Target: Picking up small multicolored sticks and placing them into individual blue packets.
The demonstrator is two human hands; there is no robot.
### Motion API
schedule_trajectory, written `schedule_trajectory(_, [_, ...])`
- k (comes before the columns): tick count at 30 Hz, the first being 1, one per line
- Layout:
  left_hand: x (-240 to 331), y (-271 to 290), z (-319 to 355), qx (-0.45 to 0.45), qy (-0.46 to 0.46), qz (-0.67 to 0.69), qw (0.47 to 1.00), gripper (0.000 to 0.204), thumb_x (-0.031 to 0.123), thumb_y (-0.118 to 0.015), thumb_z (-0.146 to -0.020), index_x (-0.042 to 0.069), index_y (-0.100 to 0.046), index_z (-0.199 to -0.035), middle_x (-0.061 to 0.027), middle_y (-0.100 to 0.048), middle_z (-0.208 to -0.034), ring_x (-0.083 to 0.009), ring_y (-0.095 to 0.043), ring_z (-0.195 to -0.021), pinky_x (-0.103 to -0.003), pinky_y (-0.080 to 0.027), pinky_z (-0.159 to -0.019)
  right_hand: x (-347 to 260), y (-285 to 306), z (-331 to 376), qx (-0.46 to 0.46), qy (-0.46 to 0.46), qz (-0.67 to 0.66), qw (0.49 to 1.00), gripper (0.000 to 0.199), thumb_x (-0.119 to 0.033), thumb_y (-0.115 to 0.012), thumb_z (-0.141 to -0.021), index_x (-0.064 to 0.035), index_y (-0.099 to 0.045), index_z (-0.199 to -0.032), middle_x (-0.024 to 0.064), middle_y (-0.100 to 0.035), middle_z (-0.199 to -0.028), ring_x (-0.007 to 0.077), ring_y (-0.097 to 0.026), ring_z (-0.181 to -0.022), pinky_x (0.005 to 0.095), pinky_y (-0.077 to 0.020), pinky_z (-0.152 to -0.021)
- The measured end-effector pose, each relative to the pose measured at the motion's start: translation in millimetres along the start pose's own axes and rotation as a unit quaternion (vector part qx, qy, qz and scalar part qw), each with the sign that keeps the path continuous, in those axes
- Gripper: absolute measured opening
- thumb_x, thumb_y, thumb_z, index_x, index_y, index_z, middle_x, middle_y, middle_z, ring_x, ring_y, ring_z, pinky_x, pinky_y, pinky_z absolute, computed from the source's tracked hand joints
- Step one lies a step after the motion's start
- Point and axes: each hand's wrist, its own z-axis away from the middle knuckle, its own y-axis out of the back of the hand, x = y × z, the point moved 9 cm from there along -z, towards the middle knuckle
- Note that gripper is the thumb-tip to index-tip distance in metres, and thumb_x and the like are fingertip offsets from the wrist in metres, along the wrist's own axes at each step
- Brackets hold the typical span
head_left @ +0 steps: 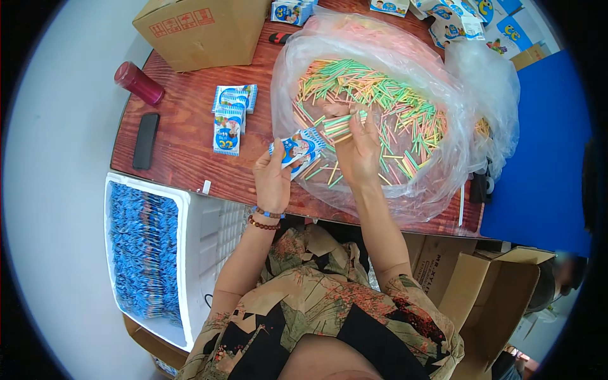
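A: Where are the hands right now?

B: Centre of the frame. The left hand (273, 180) pinches a small blue-and-white printed paper packet (297, 148) between thumb and fingers, mouth turned toward the other hand. The right hand (358, 152) is closed round a short bundle of thin pastel sticks in green, pink and yellow (341, 125), just above and to the right of the packet, inside the big clear plastic bag (443, 76) that lies open on the reddish wooden table (190, 133).

A: So the bundle goes into the packet?

B: That is how it looks to me. To do it well I'd keep the stick ends level, hold the packet mouth wide with the thumb, and slide the bundle in straight so none catch the edge.

A: Anything nearby?

B: More flat packets of the same kind (231, 117) lie left of centre, a white foam box packed with blue packets (147, 250) sits at the lower left, and a brown cardboard box (199, 28) stands at the top left
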Motion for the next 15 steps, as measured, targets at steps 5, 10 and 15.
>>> schedule_trajectory(5, [-8.2, 0.8, -4.3, 0.014, 0.009, -0.008, 1.0, 0.025, 0.023, -0.055, -0.098, 0.001, -0.068, -0.094, -0.0063, -0.069, -0.092, -0.0118, -0.065, -0.08, -0.027, -0.052, -0.069, -2.9, -5.9, 3.0, -0.002, 0.005, 0.03, 1.0, 0.014, -0.017, -0.043, -0.1, -0.0089, -0.048, -0.112, 0.0186, -0.063, -0.112, 0.032, -0.055, -0.116, 0.0438, -0.0418, -0.098])
schedule_trajectory(10, [-12.0, -8.0, -5.1, -0.01, 0.01, -0.001, 1.0, 0.024, 0.022, -0.056, -0.098, 0.001, -0.068, -0.095, -0.0064, -0.07, -0.093, -0.0118, -0.065, -0.08, -0.026, -0.052, -0.068, -4.0, -2.1, 3.8, -0.004, 0.011, 0.06, 0.998, 0.012, -0.018, -0.045, -0.1, -0.0096, -0.048, -0.109, 0.0187, -0.064, -0.11, 0.0294, -0.057, -0.113, 0.042, -0.0422, -0.097])
schedule_trajectory(15, [-12.8, -9.3, -5.5, -0.009, 0.01, -0.001, 1.0, 0.023, 0.021, -0.056, -0.097, 0.001, -0.067, -0.095, -0.0067, -0.07, -0.093, -0.012, -0.065, -0.08, -0.027, -0.053, -0.069, -7.6, 1.4, 6.5, -0.014, 0.026, 0.076, 0.997, 0.011, -0.018, -0.045, -0.1, -0.0092, -0.047, -0.107, 0.0181, -0.064, -0.107, 0.0317, -0.055, -0.115, 0.0456, -0.0392, -0.1])
